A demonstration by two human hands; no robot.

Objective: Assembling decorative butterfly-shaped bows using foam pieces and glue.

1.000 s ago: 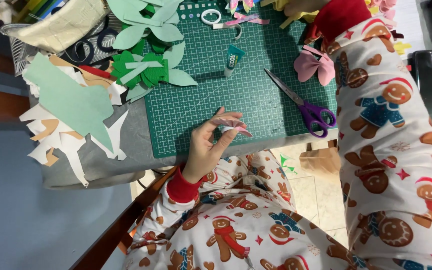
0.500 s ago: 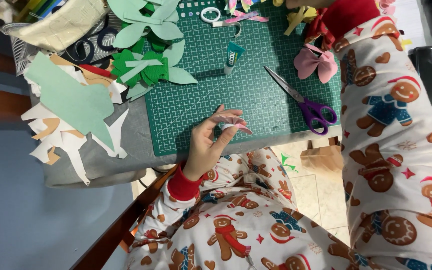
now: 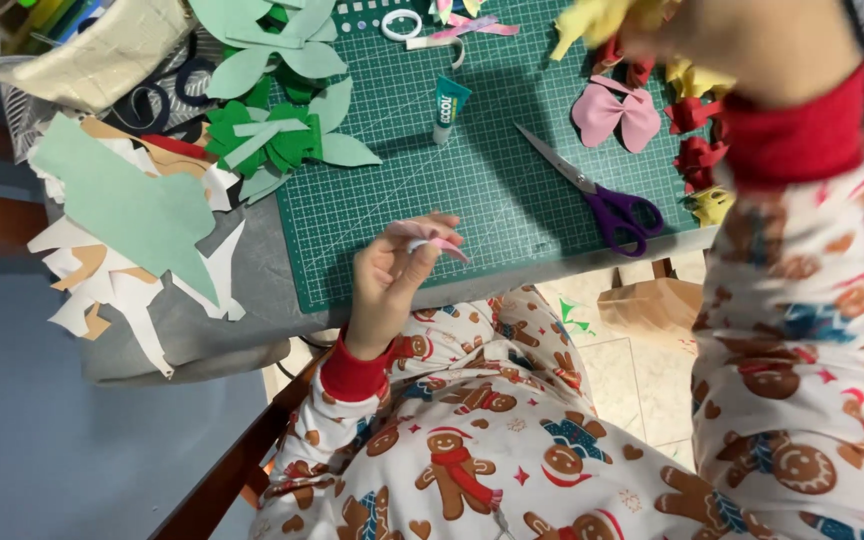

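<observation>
Head view, looking down at my lap and the table edge. My left hand (image 3: 392, 275) is raised at the near edge of the green cutting mat (image 3: 512, 200), palm turned toward me, wrist bent up from a red cuff. Its fingers (image 3: 430, 226) are curled in and pinched on a small pink paper strip (image 3: 439, 245), which sticks out to the right of the fingertips, just above the mat's near border; the thumb side is partly hidden behind the fingers.

My right hand (image 3: 692, 30) reaches across to the far right of the mat, forearm in a gingerbread-print sleeve crossing the frame. It is blurred and cut off by the top edge; it seems closed about a yellow paper piece (image 3: 592, 18), though I cannot tell the grip for certain.

Near it lie a pink paper bow (image 3: 615, 113), red paper bows (image 3: 694, 135), and purple-handled scissors (image 3: 597, 195) with blades shut. A small glue tube (image 3: 449, 108) stands out mid-mat. Green paper leaves (image 3: 272, 135) and pale green and white paper offcuts (image 3: 127, 225) lie left of the mat.
</observation>
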